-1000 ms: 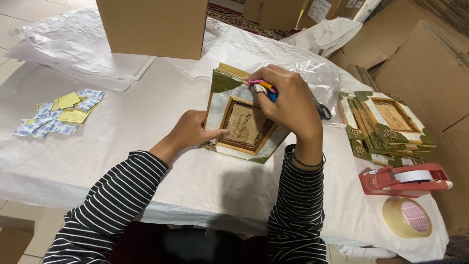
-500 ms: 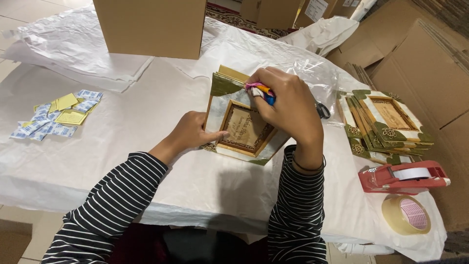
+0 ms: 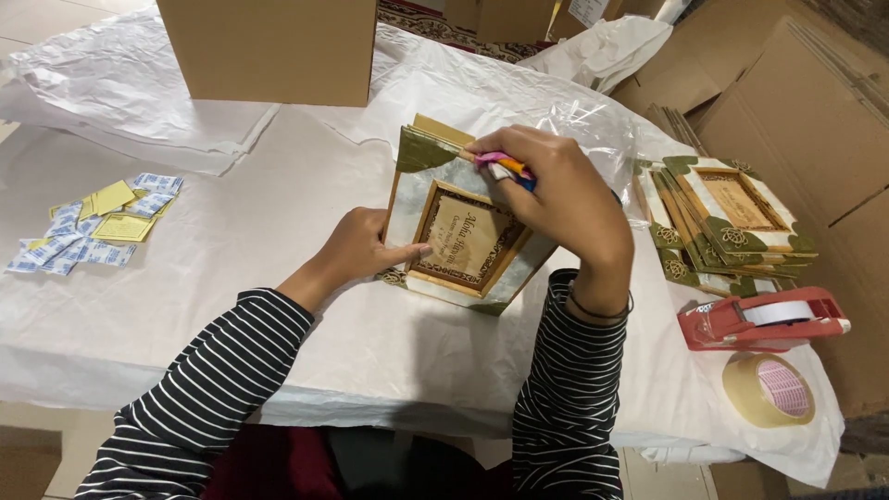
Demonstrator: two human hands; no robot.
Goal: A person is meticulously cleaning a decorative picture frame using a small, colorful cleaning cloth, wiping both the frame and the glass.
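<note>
- Holding the picture frame tilted up near the bench's middle, the left hand lies open against its left edge, fingers stretched onto the face.
- Right hand is curled shut on a pink, orange and blue tool at the frame's top edge, about 1 o'clock on the frame.
- Frame: pale marbled border, olive-green corner pieces, a gold inner rim around a tan engraved panel.
- Bench wears crinkled white sheeting.
- At 3 o'clock, a stack of matching frames; below it a red tape dispenser and a roll of tape.
- At 9 o'clock, small blue and yellow packets.
- At 11 o'clock, a brown cardboard box; flattened cardboard leans at 2 o'clock.
</note>
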